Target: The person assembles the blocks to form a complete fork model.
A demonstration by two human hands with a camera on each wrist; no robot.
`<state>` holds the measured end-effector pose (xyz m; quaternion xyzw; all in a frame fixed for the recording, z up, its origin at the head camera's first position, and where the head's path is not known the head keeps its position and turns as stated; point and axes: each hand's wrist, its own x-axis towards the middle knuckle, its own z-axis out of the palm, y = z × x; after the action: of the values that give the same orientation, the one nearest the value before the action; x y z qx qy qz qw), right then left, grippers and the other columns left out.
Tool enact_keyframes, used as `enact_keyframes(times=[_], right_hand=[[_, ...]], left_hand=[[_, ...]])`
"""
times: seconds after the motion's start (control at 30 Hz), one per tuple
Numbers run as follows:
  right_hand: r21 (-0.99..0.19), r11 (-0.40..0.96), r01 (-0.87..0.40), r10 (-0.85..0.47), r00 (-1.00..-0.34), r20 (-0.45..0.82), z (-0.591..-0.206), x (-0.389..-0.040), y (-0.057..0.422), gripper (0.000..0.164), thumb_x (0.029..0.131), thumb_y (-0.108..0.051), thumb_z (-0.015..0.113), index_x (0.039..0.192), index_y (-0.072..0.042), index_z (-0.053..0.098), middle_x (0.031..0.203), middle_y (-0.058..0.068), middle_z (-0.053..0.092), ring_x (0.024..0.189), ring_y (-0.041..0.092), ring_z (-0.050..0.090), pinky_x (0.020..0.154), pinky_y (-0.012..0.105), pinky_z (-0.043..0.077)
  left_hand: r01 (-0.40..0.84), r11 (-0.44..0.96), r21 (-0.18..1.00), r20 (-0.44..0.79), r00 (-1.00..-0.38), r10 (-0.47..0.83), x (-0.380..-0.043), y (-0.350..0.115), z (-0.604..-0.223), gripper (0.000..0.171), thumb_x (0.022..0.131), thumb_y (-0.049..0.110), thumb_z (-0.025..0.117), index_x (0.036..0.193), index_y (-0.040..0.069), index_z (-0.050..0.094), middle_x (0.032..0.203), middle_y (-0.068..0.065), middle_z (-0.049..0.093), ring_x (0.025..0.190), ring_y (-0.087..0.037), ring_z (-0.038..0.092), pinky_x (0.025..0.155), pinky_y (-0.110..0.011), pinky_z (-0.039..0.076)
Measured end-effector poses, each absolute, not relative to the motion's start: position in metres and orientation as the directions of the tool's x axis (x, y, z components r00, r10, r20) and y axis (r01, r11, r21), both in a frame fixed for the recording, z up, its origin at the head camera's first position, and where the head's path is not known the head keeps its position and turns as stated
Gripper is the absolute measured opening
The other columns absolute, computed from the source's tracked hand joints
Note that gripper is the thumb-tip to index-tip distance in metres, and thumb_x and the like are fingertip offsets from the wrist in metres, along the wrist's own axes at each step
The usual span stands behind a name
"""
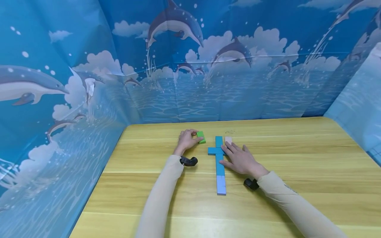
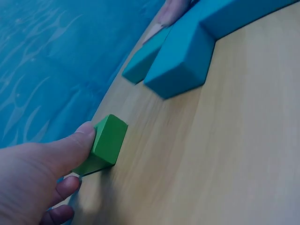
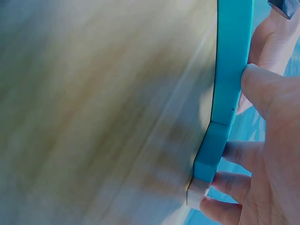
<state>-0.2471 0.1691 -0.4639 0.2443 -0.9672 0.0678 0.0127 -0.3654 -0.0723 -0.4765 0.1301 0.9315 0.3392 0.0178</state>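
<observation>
Near the far edge of the table, my left hand (image 1: 187, 138) pinches a small green block (image 1: 201, 137) between thumb and fingers. In the left wrist view the thumb lies along one side of the green block (image 2: 104, 144). To its right, blue blocks (image 1: 219, 165) form a cross shape on the table, with a lavender block (image 1: 221, 185) at the near end. A pale pinkish block (image 1: 228, 139) lies beside the cross's far arm. My right hand (image 1: 241, 160) has its fingers spread, touching the right side of the blue blocks; one fingertip is at the pale block (image 3: 198, 192).
The wooden table (image 1: 291, 158) extends to both sides of the blocks. Behind it and at the left hangs a blue cloth (image 1: 190, 89) printed with dolphins and sea. Each wrist wears a small black camera, such as the left wrist camera (image 1: 189, 161).
</observation>
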Motion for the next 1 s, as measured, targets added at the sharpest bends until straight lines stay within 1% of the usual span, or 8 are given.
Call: enact_keyframes(times=[0.23,0.47,0.67,1.0], right_hand=[[-0.119,0.872,-0.476,-0.472,-0.880,0.063,-0.465,-0.249,0.168,0.068,0.096,-0.047,0.049,0.145,-0.002,0.036,0.148,0.021,0.031,0.133,0.041,0.031,0.098,0.067,0.022],[-0.119,0.876,-0.467,-0.464,-0.884,0.055,-0.465,-0.250,0.170,0.068,0.096,-0.049,0.047,0.146,-0.003,0.036,0.149,0.020,0.029,0.133,0.040,0.030,0.098,0.066,0.022],[-0.120,0.877,-0.465,-0.462,-0.885,0.048,-0.466,-0.251,0.169,0.068,0.096,-0.050,0.046,0.146,-0.004,0.036,0.149,0.020,0.029,0.134,0.040,0.030,0.098,0.067,0.022],[-0.124,0.877,-0.464,-0.461,-0.886,0.054,-0.468,-0.250,0.168,0.070,0.096,-0.052,0.047,0.146,-0.004,0.036,0.149,0.020,0.030,0.133,0.040,0.031,0.098,0.067,0.022]], left_hand=[[0.241,0.732,0.637,0.048,-0.960,0.274,-0.363,-0.061,-0.477,0.048,0.088,0.041,0.067,0.127,0.014,0.061,0.114,-0.003,0.060,0.105,-0.024,0.044,0.091,-0.041,0.032],[0.247,0.736,0.631,0.035,-0.956,0.291,-0.361,-0.054,-0.479,0.049,0.087,0.045,0.066,0.128,0.019,0.060,0.113,-0.002,0.060,0.103,-0.022,0.043,0.089,-0.038,0.032],[0.266,0.729,0.631,0.025,-0.946,0.324,-0.358,-0.054,-0.479,0.048,0.087,0.044,0.066,0.128,0.020,0.060,0.110,-0.002,0.061,0.101,-0.022,0.043,0.087,-0.038,0.032],[0.292,0.720,0.630,0.009,-0.929,0.369,-0.353,-0.054,-0.477,0.049,0.088,0.045,0.065,0.130,0.021,0.059,0.111,-0.003,0.058,0.101,-0.022,0.041,0.085,-0.038,0.030]])
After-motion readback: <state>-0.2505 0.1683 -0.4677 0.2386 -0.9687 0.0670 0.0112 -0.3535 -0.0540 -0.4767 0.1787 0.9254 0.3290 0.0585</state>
